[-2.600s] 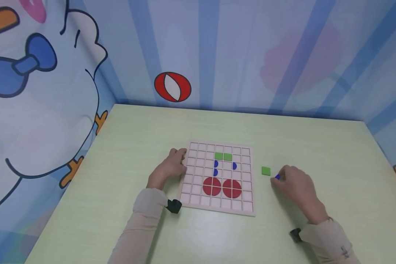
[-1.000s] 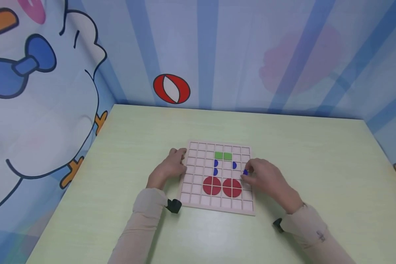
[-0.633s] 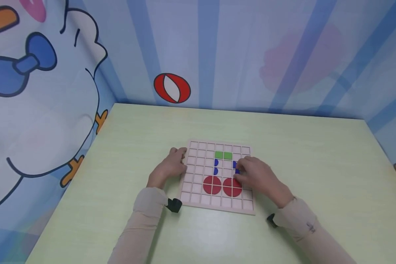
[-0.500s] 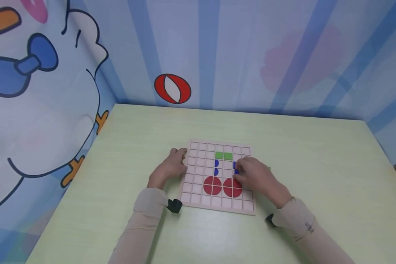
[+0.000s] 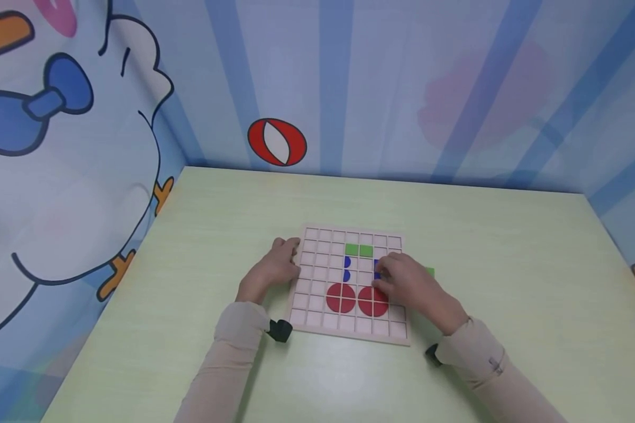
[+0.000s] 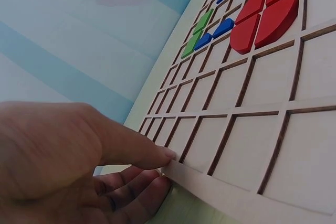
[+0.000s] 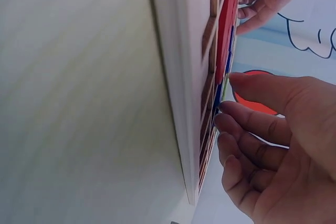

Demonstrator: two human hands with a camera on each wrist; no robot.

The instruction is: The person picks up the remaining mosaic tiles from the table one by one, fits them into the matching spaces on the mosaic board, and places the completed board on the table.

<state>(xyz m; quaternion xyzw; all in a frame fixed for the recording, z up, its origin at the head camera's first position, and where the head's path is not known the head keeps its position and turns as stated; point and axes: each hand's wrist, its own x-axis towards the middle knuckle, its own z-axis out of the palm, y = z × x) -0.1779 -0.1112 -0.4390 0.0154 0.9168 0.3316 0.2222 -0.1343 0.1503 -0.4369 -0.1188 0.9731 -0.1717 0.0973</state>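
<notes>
A pale wooden grid board [image 5: 309, 319] lies on the table, seen in all three views. My left hand [image 5: 273, 265] grips its left edge; in the left wrist view the thumb [image 6: 152, 153] rests on the rim and the other fingers curl below it. My right hand [image 5: 413, 286] pinches a blue half-round piece [image 5: 377, 274] at its cell, mostly hidden by the fingers. Another blue piece sits just above it. Two green squares [image 5: 358, 251], two blue half-rounds [image 5: 347, 269] and two red circles [image 5: 341, 298] made of quarter pieces fill other cells.
A loose green square [image 5: 430, 272] lies on the table right of the board, partly behind the right hand. The pale table [image 5: 233, 211] meets a cartoon-printed wall [image 5: 381, 88] at the back and left.
My right hand has carried the blue half-round piece leftward from the table onto the board, above the right red circle. Over the last half second it has barely moved. The left hand stays put.
</notes>
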